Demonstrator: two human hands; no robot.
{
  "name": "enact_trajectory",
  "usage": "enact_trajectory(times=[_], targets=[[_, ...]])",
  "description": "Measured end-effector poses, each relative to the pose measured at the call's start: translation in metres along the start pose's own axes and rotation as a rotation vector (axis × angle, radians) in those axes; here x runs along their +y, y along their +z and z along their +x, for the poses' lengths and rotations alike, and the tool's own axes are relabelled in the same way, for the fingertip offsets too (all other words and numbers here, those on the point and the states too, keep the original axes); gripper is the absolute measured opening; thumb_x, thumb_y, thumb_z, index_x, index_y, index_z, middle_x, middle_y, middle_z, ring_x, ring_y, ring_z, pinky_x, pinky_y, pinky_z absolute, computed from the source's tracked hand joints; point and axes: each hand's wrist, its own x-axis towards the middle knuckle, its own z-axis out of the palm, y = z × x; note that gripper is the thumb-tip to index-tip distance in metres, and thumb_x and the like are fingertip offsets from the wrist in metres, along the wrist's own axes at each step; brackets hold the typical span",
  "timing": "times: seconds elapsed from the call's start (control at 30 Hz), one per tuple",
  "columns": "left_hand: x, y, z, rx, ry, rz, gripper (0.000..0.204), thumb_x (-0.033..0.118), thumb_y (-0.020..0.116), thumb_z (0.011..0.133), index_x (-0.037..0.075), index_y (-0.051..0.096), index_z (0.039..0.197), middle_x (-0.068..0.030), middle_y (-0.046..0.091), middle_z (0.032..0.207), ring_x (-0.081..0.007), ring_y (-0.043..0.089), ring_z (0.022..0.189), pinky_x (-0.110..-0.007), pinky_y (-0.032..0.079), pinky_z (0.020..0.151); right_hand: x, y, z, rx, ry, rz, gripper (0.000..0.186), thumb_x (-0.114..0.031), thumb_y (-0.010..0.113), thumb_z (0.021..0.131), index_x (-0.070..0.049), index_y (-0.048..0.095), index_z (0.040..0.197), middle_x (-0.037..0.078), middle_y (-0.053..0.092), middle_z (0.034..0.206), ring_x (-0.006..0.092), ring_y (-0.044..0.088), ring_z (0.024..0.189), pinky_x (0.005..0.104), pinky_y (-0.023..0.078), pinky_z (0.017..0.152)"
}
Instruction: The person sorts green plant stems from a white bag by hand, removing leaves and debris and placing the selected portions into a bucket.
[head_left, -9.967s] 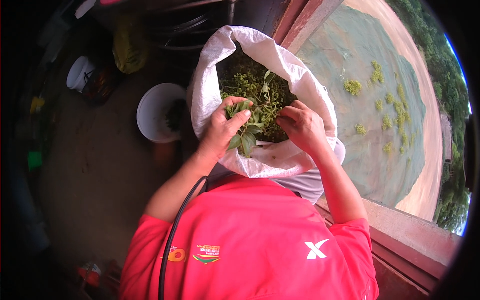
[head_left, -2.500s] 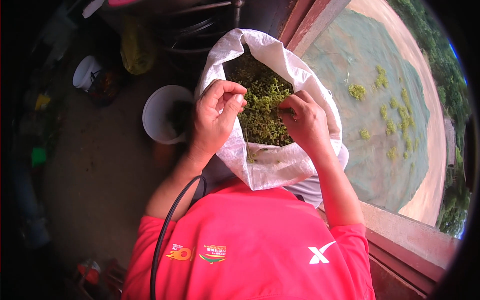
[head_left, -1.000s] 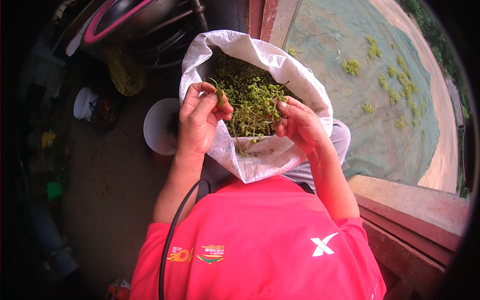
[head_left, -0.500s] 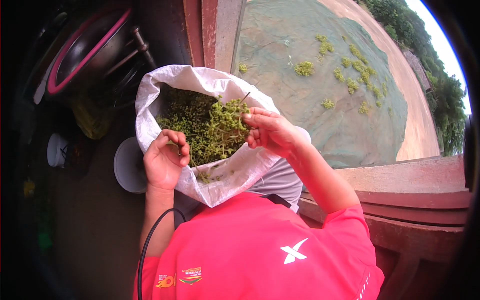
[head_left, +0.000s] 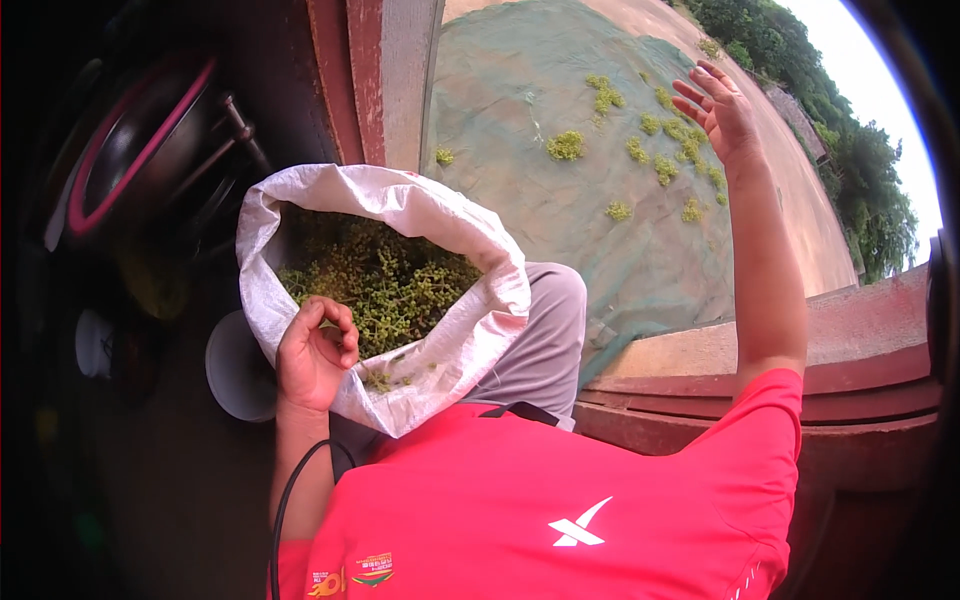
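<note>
While the left hand (head_left: 316,360) curls by the white sack (head_left: 500,288), the right hand (head_left: 722,112) splays, raised.
Green clusters (head_left: 420,290) lie inside; left-hand contents unclear. Loose, wide releases should spread best.

A white, wide-mouthed woven-plastic sack (head_left: 505,300) is faintly tinged pink; the small round plant clusters (head_left: 405,300) in it run from yellow-green to dark olive. The pinkish-red short-sleeved fabric shirt (head_left: 470,490) carries a white crossed mark (head_left: 578,528) and a small multicoloured print (head_left: 373,570). The cloth trousers (head_left: 545,330) are plain grey, the thin cord (head_left: 283,505) black. The broad rumpled ground sheet (head_left: 490,70) is mottled dull green and brown, spotted with yellow-green clumps (head_left: 565,146); a round dark basin (head_left: 130,140) has a hot-pink rim
</note>
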Motion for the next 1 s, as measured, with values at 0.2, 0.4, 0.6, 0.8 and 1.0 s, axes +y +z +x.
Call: enact_trajectory(times=[0.2, 0.4, 0.6, 0.8, 1.0], targets=[[0.000, 0.007, -0.001, -0.003, 0.055, 0.062, 0.016, 0.018, 0.051, 0.095, 0.004, 0.056, 0.099, -0.0049, 0.056, 0.081, -0.0137, 0.056, 0.068, -0.023, 0.042, 0.048, 0.005, 0.151, -0.116, -0.735, 0.159, -0.093, 0.029, -0.020, 0.055, 0.097, -0.003, 0.060, 0.120, 0.007, 0.067, 0.104, 0.0151, 0.067, 0.089, 0.0305, 0.056, 0.078], [0.003, -0.001, -0.008, 0.023, 0.082, 0.072, 0.014, 0.013, 0.055, 0.093, 0.003, 0.056, 0.102, -0.0034, 0.056, 0.081, -0.0110, 0.057, 0.069, -0.020, 0.041, 0.047, 0.051, 0.225, -0.191, -1.198, -0.515, -0.771, 0.047, -0.021, 0.070, 0.081, -0.008, 0.055, 0.123, 0.010, 0.058, 0.121, 0.0261, 0.057, 0.111, 0.0399, 0.048, 0.092], [0.005, 0.000, -0.014, 0.052, 0.066, 0.123, 0.012, 0.011, 0.056, 0.091, 0.003, 0.057, 0.100, -0.0024, 0.055, 0.075, -0.0108, 0.056, 0.064, -0.021, 0.041, 0.046, 0.098, 0.240, -0.219, -0.996, -0.533, -0.964, 0.051, -0.020, 0.073, 0.074, -0.023, 0.056, 0.123, 0.009, 0.055, 0.121, 0.0306, 0.051, 0.116, 0.0444, 0.045, 0.093], [0.003, 0.000, -0.013, 0.023, 0.041, 0.163, 0.012, 0.014, 0.059, 0.091, 0.004, 0.057, 0.098, -0.0038, 0.058, 0.072, -0.0102, 0.057, 0.060, -0.021, 0.044, 0.047, 0.109, 0.236, -0.196, -1.013, -0.384, -0.768, 0.013, -0.013, 0.065, 0.081, -0.012, 0.063, 0.094, 0.009, 0.058, 0.090, 0.0296, 0.060, 0.086, 0.0385, 0.048, 0.074], [0.002, 0.001, -0.015, 0.046, 0.032, 0.179, 0.011, 0.012, 0.056, 0.091, 0.002, 0.056, 0.097, -0.0023, 0.052, 0.071, -0.0110, 0.055, 0.061, -0.022, 0.040, 0.048, 0.114, 0.234, -0.183, -0.753, -0.113, -0.466, 0.010, -0.009, 0.066, 0.084, -0.010, 0.066, 0.094, 0.007, 0.060, 0.082, 0.0211, 0.059, 0.077, 0.0328, 0.046, 0.071]])
